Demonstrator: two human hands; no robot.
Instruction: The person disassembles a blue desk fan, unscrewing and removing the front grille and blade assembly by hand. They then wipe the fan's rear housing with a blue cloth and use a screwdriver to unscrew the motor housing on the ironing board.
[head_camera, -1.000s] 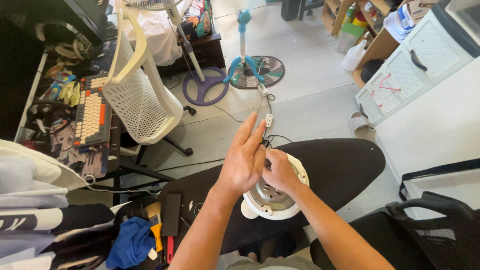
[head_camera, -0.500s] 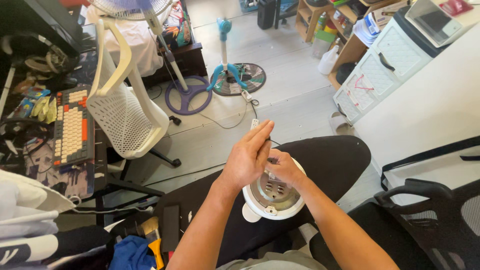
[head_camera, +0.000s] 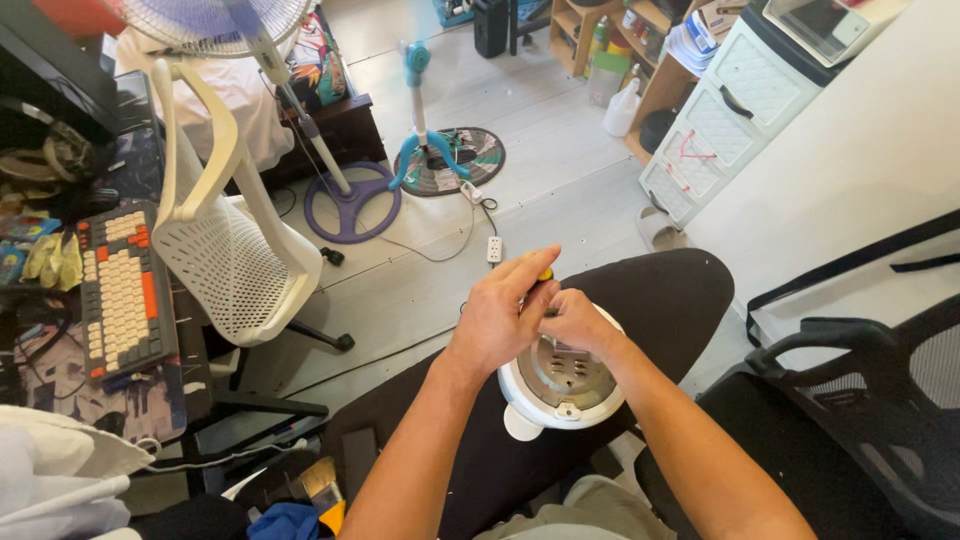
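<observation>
Slippage is the main hazard: the left hand (head_camera: 500, 320) grip is clamped on a yellow-tipped tool (head_camera: 545, 275), the right hand (head_camera: 578, 322) steadies the upturned white appliance (head_camera: 560, 385) on the lap, unsupported and liable to tip.

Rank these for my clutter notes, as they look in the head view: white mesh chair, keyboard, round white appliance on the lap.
1. white mesh chair
2. keyboard and round white appliance: look alike, and the appliance sits nearer the camera, so unranked.
</observation>
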